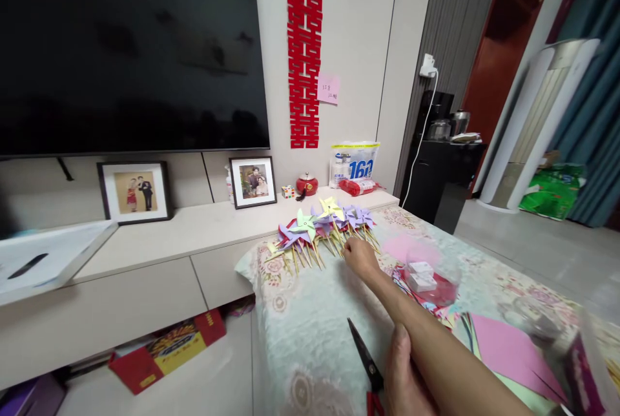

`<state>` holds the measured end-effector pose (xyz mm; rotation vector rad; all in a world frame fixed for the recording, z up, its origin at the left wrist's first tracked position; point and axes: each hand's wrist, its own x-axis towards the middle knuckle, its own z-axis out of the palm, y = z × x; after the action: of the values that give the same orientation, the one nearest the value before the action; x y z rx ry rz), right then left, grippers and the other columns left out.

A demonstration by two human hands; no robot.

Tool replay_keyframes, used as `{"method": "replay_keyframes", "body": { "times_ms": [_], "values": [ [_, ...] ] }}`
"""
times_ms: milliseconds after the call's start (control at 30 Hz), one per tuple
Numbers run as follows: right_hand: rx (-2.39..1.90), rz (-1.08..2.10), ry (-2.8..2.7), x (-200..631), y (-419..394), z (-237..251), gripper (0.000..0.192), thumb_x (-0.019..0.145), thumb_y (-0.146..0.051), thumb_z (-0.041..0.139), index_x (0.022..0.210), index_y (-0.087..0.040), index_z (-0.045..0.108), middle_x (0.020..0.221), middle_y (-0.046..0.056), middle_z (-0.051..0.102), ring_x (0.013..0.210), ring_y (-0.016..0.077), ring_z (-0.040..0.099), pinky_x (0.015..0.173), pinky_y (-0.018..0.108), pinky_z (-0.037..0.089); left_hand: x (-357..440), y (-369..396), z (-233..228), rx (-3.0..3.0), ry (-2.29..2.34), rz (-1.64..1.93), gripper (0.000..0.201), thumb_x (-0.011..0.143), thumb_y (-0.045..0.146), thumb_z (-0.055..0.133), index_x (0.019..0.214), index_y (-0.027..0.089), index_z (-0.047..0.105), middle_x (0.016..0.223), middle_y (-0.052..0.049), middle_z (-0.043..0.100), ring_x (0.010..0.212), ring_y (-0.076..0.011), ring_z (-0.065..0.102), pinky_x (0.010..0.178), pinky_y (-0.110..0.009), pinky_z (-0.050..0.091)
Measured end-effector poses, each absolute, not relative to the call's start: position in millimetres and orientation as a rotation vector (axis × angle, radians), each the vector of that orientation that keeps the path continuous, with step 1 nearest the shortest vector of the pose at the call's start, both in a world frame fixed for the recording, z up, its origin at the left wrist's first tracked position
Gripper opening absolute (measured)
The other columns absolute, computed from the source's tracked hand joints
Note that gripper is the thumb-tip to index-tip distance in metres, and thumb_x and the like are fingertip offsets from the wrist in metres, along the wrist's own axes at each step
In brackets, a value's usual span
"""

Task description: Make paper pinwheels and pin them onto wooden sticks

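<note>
Both forearms are bare (no sleeves, rings or watch visible).

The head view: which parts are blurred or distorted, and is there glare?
Head view: the clear plastic container at lower right is blurred; the pinwheels and right hand are sharp; walls lean outward at the edges; the dark television shows only faint reflections, no strong glare.

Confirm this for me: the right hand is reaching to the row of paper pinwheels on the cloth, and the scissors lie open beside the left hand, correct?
Not quite. In the head view the scissors beside the left hand lie closed, blades together, not open. The rest stands: the right hand reaches to the paper pinwheels on the cloth.
</note>
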<state>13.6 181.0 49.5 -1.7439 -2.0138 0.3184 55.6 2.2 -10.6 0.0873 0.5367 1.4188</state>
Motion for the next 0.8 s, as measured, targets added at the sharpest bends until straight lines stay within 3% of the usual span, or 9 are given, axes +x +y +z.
{"method": "replay_keyframes", "body": {
  "times_ms": [233, 400, 633, 800],
  "values": [
    [-1.876, 0.338, -2.042, -4.2, 211.3, 8.4, 0.021, 0.096, -0.034, 0.061, 0.104, -0.015, 0.067, 0.105, 0.006, 0.069, 0.096, 0.0203, 0.067, 0.086, 0.041, 0.055, 39.5, 2.3, 0.1, -0.238, 0.479, 1.321, 0.058, 0.067, 0.049, 0.075, 0.111, 0.011, 0.069, 0.106, -0.018, 0.075, 0.106, -0.0395, 0.068, 0.090, -0.048, 0.056],
    [-1.917, 0.356, -2.030, -9.1, 224.7, -9.2, 0.022, 0.097, -0.034, 0.061, 0.108, -0.015, 0.066, 0.109, 0.007, 0.069, 0.098, 0.0211, 0.067, 0.087, 0.042, 0.055, 33.7, 6.0, -5.1, -0.245, 0.522, 1.326, 0.065, 0.063, 0.054, 0.077, 0.112, 0.011, 0.070, 0.108, -0.019, 0.074, 0.112, -0.0396, 0.066, 0.088, -0.044, 0.057],
    [-1.919, 0.379, -2.036, -12.3, 233.9, -24.2, 0.025, 0.097, -0.034, 0.061, 0.111, -0.015, 0.065, 0.112, 0.007, 0.068, 0.100, 0.0217, 0.066, 0.088, 0.043, 0.055, 23.7, 6.6, -4.9, 0.015, 0.695, 1.287, 0.076, 0.058, 0.067, 0.074, 0.117, 0.018, 0.071, 0.110, -0.018, 0.074, 0.103, -0.0463, 0.068, 0.082, -0.052, 0.058],
    [-1.924, 0.384, -2.033, -12.8, 237.0, -29.6, 0.024, 0.097, -0.034, 0.061, 0.112, -0.015, 0.065, 0.114, 0.008, 0.068, 0.101, 0.0218, 0.066, 0.089, 0.043, 0.055, 22.4, 4.9, -4.8, 0.037, 0.712, 1.292, 0.077, 0.060, 0.068, 0.073, 0.121, 0.022, 0.070, 0.115, -0.017, 0.072, 0.109, -0.0487, 0.064, 0.085, -0.055, 0.057]
  ]
}}
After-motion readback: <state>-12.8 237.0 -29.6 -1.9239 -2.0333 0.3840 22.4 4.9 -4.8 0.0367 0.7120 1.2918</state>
